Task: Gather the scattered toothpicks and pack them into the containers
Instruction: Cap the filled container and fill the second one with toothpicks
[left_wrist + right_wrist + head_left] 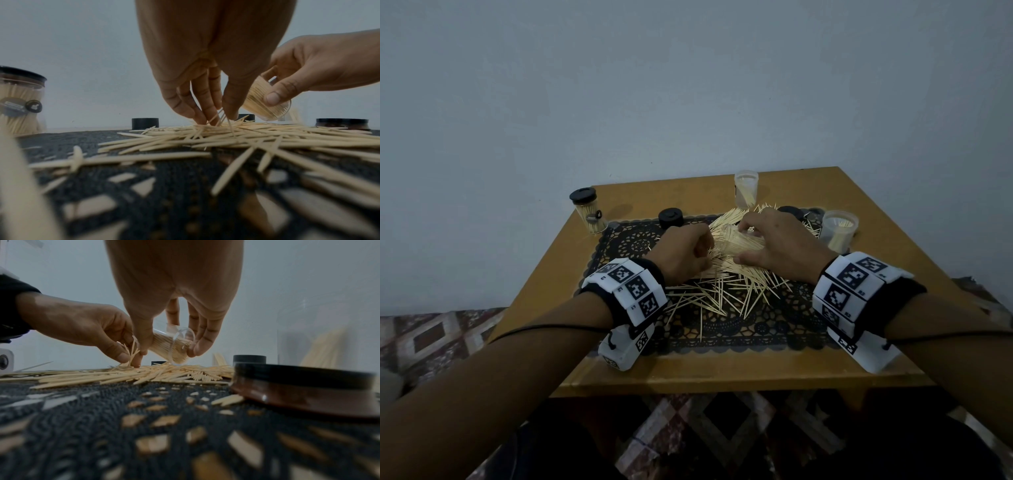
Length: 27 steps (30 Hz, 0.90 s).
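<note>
Toothpicks point(722, 291) lie in a loose heap across the middle of the black lace mat point(722, 339) on the table point(688, 373), thickest under my hands and thinning to single crossed sticks toward the near edge. I judge I am partway through the filling step: my right hand point(780, 246) holds a small clear cup point(267, 105) tipped on its side just above the heap, thumb on one wall and fingers point(203, 344) curled round the other, and the cup looks already closely packed with sticks lying parallel. My left hand point(685, 257) reaches down into the heap beside the cup's mouth, its fingers point(197, 112) and thumb pressed together in a pinch on a few toothpicks that stand up at odd angles. The next move, as I see it, calls for turning that pinch so the sticks line up with those in the cup, then sliding them in without knocking the tilted cup or spilling what it holds. The sticks are pale, thin and pointed at both ends, so they should snag and roll easily. Toward the far edge stand two more open clear cups point(746, 188), each part filled; at the far left corner is a capped jar point(589, 214) full of sticks. Black lids point(671, 218) rest on the mat's far edge.
</note>
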Each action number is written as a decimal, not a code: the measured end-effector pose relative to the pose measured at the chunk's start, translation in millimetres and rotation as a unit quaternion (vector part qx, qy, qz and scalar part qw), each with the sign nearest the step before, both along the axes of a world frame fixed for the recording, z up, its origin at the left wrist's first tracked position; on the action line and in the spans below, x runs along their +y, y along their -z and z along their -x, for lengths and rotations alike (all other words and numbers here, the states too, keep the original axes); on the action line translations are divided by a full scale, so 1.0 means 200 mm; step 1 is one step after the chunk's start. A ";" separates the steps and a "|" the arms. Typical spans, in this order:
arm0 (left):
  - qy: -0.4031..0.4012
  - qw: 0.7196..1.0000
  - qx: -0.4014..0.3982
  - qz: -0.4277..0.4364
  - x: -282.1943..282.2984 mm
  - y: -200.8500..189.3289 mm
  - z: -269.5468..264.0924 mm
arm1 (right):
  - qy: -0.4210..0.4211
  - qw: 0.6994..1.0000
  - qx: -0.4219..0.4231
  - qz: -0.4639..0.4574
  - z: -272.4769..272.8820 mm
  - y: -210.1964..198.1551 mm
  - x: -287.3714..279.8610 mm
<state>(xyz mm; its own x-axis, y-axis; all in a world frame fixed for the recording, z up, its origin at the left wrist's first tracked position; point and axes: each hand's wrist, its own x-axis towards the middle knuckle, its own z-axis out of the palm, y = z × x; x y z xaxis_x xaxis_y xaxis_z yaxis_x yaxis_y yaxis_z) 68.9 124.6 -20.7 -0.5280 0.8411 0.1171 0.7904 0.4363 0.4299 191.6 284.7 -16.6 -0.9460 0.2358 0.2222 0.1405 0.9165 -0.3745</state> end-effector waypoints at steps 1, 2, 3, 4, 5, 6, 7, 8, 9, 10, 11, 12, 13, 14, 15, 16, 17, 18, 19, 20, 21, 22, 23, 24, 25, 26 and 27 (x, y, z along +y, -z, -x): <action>0.000 1.000 0.005 -0.002 0.00 0.00 0.00 | 0.001 1.000 0.001 -0.001 0.00 0.00 0.00; -0.003 1.000 0.008 -0.003 0.00 0.00 0.00 | 0.002 1.000 0.000 -0.003 0.00 0.00 0.00; -0.006 1.000 0.010 -0.004 0.00 0.00 0.01 | 0.004 1.000 0.000 -0.006 0.00 0.00 0.00; -0.009 1.000 0.013 -0.005 0.00 0.00 0.01 | 0.006 1.000 0.000 -0.008 0.00 0.00 0.00; -0.010 1.000 0.014 -0.005 0.00 0.00 0.00 | 0.007 1.000 -0.001 -0.009 0.00 0.00 0.00; -0.010 1.000 0.015 -0.005 0.00 0.00 0.00 | 0.007 1.000 0.000 -0.009 0.00 0.00 0.00; -0.008 1.000 0.016 -0.002 0.00 0.00 0.00 | 0.007 1.000 0.001 -0.008 0.00 0.00 0.00; -0.005 1.000 0.018 0.002 0.00 0.00 0.00 | 0.006 1.000 0.002 -0.006 0.00 0.00 0.00; -0.001 1.000 0.018 0.008 0.00 0.00 0.00 | 0.006 1.000 0.003 -0.005 0.00 0.00 0.00; 0.003 1.000 0.014 0.013 0.00 0.00 0.00 | 0.006 1.000 0.004 -0.005 0.00 0.01 0.01; 0.006 1.000 0.009 0.018 0.00 0.00 0.00 | 0.007 1.000 0.005 -0.004 0.00 0.01 0.01; 0.008 1.000 0.004 0.022 0.00 0.00 0.00 | 0.007 1.000 0.005 -0.002 0.00 0.01 0.01; 0.008 1.000 0.002 0.025 0.00 0.00 0.01 | 0.007 1.000 0.005 -0.001 0.00 0.01 0.01; 0.008 1.000 0.005 0.026 0.00 0.00 0.01 | 0.007 1.000 0.005 -0.001 0.00 0.01 0.01; 0.007 1.000 0.013 0.024 0.00 0.01 0.01 | 0.006 1.000 0.005 -0.001 0.00 0.01 0.01; 0.005 1.000 0.023 0.018 0.00 0.01 0.02 | 0.007 1.000 0.006 0.000 0.00 0.01 0.01; 0.004 0.999 0.034 0.009 0.00 0.01 0.02 | 0.007 1.000 0.007 0.000 0.01 0.01 0.01; 0.002 0.999 0.042 -0.001 0.00 0.02 0.02 | 0.007 1.000 0.007 0.001 0.01 0.01 0.01; -0.002 0.999 0.047 -0.010 0.00 0.02 0.02 | 0.007 1.000 0.009 0.002 0.01 0.01 0.02; -0.004 0.998 0.052 -0.020 0.00 0.01 0.03 | 0.009 1.000 0.011 0.003 0.01 0.01 0.02; -0.006 0.998 0.059 -0.032 0.00 0.01 0.03 | 0.012 1.000 0.013 0.003 0.01 0.01 0.02; -0.008 0.997 0.067 -0.042 0.00 0.01 0.03 | 0.016 1.000 0.014 0.004 0.01 0.01 0.02; -0.009 0.996 0.074 -0.046 0.00 0.02 0.04 | 0.020 1.000 0.014 0.004 0.01 0.02 0.02; -0.008 0.996 0.080 -0.040 -0.01 0.01 0.04 | 0.025 1.000 0.014 0.005 0.01 0.02 0.02; -0.006 0.996 0.083 -0.026 0.00 0.01 0.03 | 0.031 0.999 0.014 0.005 0.01 0.02 0.02; -0.001 0.997 0.082 -0.005 0.00 0.01 0.03 | 0.036 0.999 0.014 0.005 0.01 0.02 0.03; 0.002 0.997 0.075 0.020 0.00 0.01 0.03 | 0.039 0.999 0.014 0.004 0.01 0.02 0.03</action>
